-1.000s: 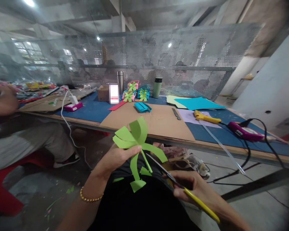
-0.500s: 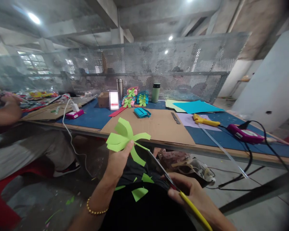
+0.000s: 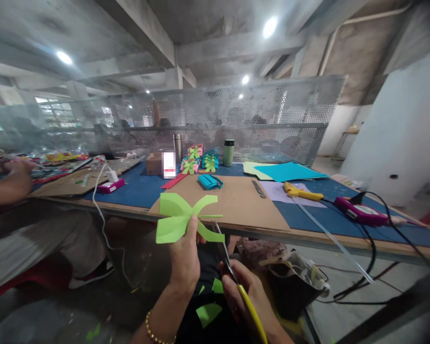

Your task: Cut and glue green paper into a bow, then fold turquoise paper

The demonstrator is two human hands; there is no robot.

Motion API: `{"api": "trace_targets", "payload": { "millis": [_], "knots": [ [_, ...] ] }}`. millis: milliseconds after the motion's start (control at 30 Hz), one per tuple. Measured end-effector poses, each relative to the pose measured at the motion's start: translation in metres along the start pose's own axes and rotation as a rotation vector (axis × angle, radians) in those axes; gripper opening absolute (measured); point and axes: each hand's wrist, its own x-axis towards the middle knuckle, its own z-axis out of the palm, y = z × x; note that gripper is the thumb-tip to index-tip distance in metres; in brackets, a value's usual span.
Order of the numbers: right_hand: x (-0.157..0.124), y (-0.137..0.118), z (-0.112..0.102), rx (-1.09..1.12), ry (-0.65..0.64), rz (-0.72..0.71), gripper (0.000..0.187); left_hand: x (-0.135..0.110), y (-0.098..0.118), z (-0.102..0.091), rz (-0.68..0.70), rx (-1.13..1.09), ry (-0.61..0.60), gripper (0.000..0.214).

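Note:
A bright green foam or paper cutout (image 3: pixel 175 222) with several splayed strips is pinched at its middle by my left hand (image 3: pixel 187 255), thumb on top. My right hand (image 3: pixel 249 291) grips scissors (image 3: pixel 249 306) with a yellow handle; their blades point up at the cutout's lower right strip, close to its end. Whether the blades touch the strip I cannot tell. Below my hands, green scraps (image 3: pixel 208 314) lie on my dark-clothed lap. On the table beyond, a small blue folded piece (image 3: pixel 210 181) rests on a cardboard sheet (image 3: pixel 243 205).
A yellow glue gun (image 3: pixel 301 192), a magenta box with cables (image 3: pixel 360 211) and a knife (image 3: pixel 259 189) lie to the right. Farther back are blue sheets (image 3: pixel 290 171), a green bottle (image 3: pixel 229 154) and green-trimmed pieces (image 3: pixel 210 163). At left, another person's arm (image 3: pixel 12 186) is visible.
The cutout has been turned and flattened toward me in my left hand. My right hand and the scissors have moved left, with the blades now steeper. The view has tilted up.

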Motion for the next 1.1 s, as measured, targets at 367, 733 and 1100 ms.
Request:
{"api": "trace_targets", "payload": {
  "millis": [367, 733, 1100],
  "knots": [
    [0.009, 0.0, 0.009, 0.016, 0.049, -0.058, 0.047, -0.009, -0.011, 0.004, -0.015, 0.053, -0.071, 0.036],
    [0.008, -0.002, 0.011, 0.035, 0.124, -0.087, 0.041, -0.02, -0.009, 0.006, -0.017, 0.163, -0.121, 0.035],
    [0.008, -0.009, 0.012, 0.042, 0.181, -0.122, 0.035, -0.028, -0.006, 0.01, -0.094, 0.128, -0.127, 0.029]
  ]
}}
